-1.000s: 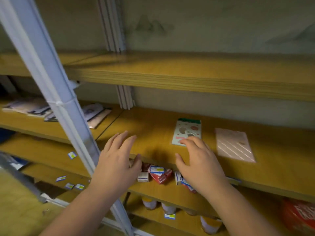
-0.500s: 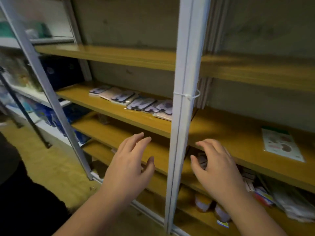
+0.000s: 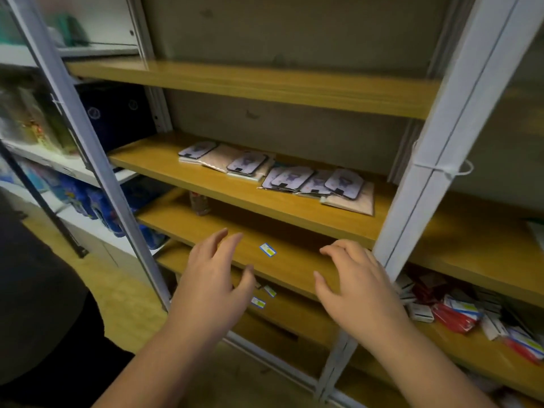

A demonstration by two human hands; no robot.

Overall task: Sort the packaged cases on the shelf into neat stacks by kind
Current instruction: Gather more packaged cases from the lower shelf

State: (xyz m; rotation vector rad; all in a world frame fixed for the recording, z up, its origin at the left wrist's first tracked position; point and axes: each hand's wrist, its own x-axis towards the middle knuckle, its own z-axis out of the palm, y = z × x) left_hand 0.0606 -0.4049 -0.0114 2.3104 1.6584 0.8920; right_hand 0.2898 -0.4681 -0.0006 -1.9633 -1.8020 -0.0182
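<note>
Several packaged cases [image 3: 282,175] lie in a loose overlapping row on a wooden shelf [image 3: 164,163] at mid height. Some are pale purple with a dark figure [image 3: 343,184], others are pinkish flat packs [image 3: 353,201]. My left hand [image 3: 215,281] hovers below them in front of the shelf underneath, its fingers spread and relaxed, holding nothing. To its right, my right hand [image 3: 356,287] also holds nothing, its fingers loosely bent, close to the white upright post [image 3: 435,169]. Neither hand touches a case.
A small blue and yellow label [image 3: 268,250] sits on the lower shelf's front edge. Red and white small packets [image 3: 450,313] are heaped on a low shelf at the right. Blue packs [image 3: 88,198] and dark boxes [image 3: 117,113] fill the neighbouring rack at the left.
The view has swung left from the right bay to the bay with the row of cases. Both hands have moved left with it, still holding nothing.
</note>
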